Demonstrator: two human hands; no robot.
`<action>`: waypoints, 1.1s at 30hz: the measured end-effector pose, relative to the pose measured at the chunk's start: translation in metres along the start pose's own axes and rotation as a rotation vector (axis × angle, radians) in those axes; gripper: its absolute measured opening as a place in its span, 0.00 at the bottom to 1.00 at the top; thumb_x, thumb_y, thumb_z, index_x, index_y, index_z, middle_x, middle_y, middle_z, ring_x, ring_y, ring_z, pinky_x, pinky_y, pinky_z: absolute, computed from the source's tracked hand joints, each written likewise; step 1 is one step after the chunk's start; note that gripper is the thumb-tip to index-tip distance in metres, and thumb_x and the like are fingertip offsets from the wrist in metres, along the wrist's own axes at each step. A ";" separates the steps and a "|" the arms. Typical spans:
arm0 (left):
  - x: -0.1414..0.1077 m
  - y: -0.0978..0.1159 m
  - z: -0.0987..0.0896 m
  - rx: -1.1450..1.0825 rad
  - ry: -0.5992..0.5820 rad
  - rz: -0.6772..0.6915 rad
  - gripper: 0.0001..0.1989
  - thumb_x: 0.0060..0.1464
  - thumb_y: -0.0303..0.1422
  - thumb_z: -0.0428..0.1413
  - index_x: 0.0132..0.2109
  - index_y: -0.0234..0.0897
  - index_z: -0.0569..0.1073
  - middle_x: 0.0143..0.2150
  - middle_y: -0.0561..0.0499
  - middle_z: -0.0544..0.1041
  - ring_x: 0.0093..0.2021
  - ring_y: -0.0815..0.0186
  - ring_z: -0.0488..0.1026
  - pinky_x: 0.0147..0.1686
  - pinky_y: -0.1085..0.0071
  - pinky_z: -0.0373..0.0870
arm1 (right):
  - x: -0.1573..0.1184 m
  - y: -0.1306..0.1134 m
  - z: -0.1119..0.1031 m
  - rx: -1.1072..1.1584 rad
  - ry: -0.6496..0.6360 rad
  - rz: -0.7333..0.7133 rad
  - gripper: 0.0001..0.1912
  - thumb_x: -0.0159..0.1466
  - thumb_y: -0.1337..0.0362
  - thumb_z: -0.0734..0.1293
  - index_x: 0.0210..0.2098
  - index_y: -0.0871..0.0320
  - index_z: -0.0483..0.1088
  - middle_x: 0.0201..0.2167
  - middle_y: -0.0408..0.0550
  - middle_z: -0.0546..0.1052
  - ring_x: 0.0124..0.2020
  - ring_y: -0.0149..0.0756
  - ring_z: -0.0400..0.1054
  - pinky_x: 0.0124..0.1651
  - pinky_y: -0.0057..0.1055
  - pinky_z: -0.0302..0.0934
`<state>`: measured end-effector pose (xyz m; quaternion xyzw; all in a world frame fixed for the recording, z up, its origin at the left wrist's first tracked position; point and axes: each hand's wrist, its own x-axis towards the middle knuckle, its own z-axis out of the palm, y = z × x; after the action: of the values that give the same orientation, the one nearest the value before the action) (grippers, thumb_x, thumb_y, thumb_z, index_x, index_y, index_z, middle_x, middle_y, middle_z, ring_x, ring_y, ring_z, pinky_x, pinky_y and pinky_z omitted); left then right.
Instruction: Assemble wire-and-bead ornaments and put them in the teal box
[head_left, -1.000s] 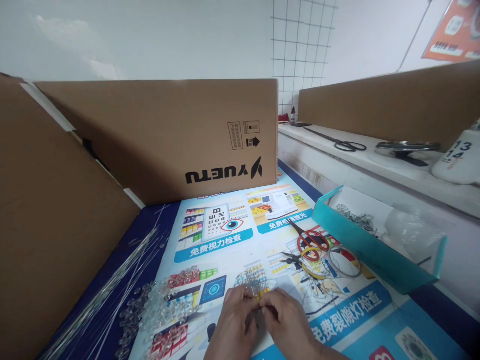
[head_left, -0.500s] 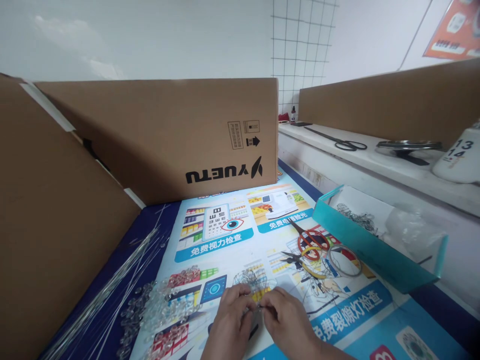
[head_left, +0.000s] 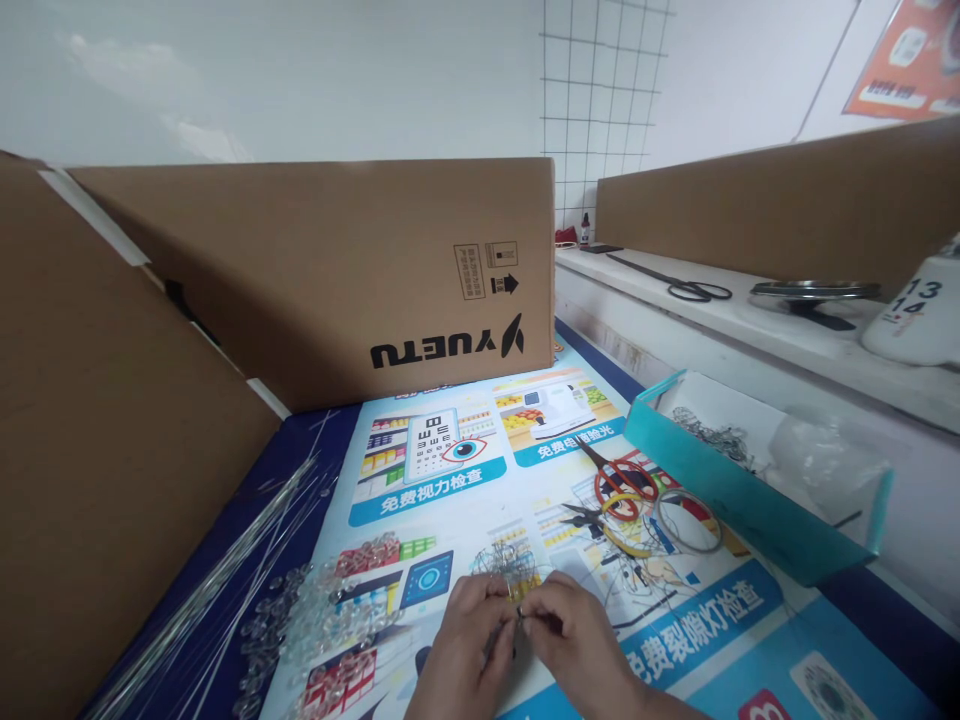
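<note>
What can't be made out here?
Head view: shape of the tiny dark piece, too small, partly covered by the bare left hand and bare right hand.
Head view: rest of the white container with black numerals, cut off by the right edge.
Head view: lettering on the orange poster, too blurred.

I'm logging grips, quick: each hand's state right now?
Left hand: closed, pinching a small piece too tiny to identify.
Right hand: closed, fingertips at the same piece.

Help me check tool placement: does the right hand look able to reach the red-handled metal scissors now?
Probably yes: the red-handled scissors lie ahead and rightward of the right hand, the way largely open. However, yellow-handled metal cutters overlap them, and the hand seems busy pinching a tiny piece.
</note>
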<state>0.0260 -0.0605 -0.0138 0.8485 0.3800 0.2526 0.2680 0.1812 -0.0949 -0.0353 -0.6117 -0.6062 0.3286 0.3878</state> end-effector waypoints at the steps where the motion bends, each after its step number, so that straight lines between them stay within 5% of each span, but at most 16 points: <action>1: 0.000 -0.001 0.000 0.003 -0.003 0.005 0.10 0.57 0.25 0.47 0.35 0.38 0.72 0.39 0.45 0.71 0.42 0.59 0.68 0.43 0.60 0.68 | 0.000 0.000 0.000 0.028 0.005 0.002 0.11 0.52 0.76 0.60 0.26 0.57 0.71 0.25 0.40 0.66 0.27 0.29 0.65 0.31 0.23 0.56; 25: -0.007 -0.012 0.011 0.039 0.206 0.140 0.11 0.58 0.24 0.48 0.41 0.41 0.73 0.39 0.47 0.74 0.40 0.61 0.70 0.40 0.65 0.71 | 0.006 0.002 -0.004 0.143 -0.032 0.017 0.10 0.47 0.77 0.60 0.22 0.59 0.69 0.23 0.39 0.64 0.25 0.28 0.62 0.27 0.22 0.53; 33: -0.005 -0.008 0.007 0.099 0.117 0.156 0.13 0.58 0.23 0.47 0.43 0.41 0.74 0.39 0.46 0.73 0.40 0.60 0.69 0.38 0.65 0.72 | 0.004 0.004 -0.004 0.108 -0.037 -0.005 0.09 0.46 0.78 0.60 0.21 0.59 0.66 0.23 0.38 0.62 0.24 0.27 0.61 0.27 0.22 0.52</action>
<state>0.0239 -0.0619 -0.0253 0.8716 0.3397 0.3028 0.1823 0.1871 -0.0906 -0.0369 -0.5821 -0.5961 0.3713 0.4098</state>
